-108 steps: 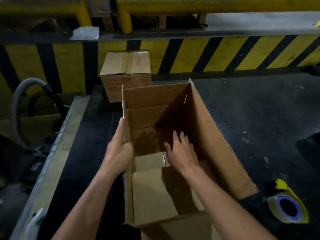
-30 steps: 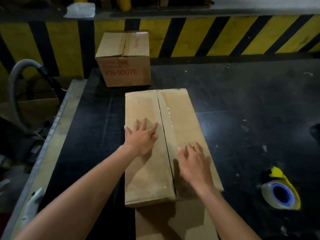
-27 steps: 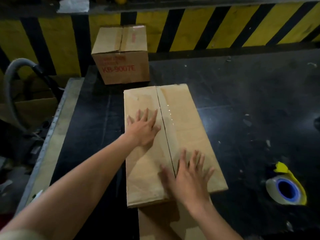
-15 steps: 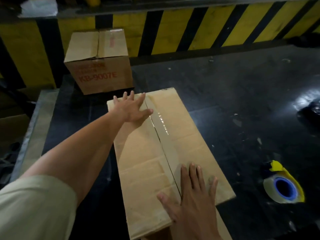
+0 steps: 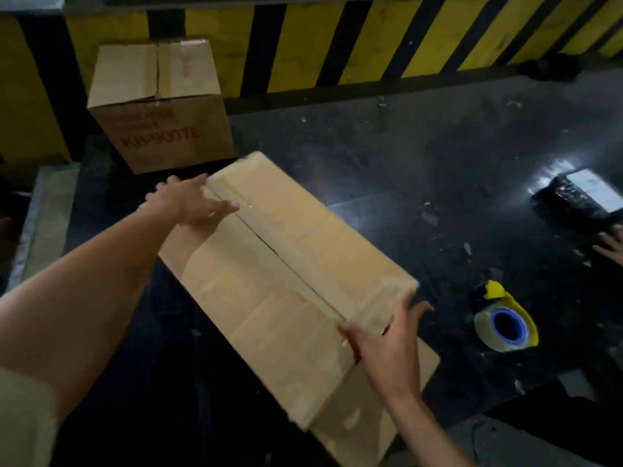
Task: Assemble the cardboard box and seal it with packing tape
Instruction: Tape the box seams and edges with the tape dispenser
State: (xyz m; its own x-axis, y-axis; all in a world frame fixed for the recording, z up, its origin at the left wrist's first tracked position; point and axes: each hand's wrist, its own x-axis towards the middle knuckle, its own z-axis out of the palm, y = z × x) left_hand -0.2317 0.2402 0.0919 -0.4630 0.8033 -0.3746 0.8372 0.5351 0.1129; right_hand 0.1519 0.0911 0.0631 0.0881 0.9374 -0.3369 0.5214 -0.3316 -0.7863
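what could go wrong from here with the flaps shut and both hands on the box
1. The center seam shows a dark gap; if the left hand or right hand lifts off the long box, the flaps may spring up.
2. The tape roll lies apart on the table, so reaching it likely frees the right hand.
3. Another person's fingers show at the right edge, near that reach.

Both bare hands lie spread and flat, arms reaching forward.

The left hand (image 5: 188,203) is stretched far out, palm down, fingers extended and thumb pointing right. The right hand (image 5: 387,345) sits nearer, fingers splayed, forearm angling in from the lower right.
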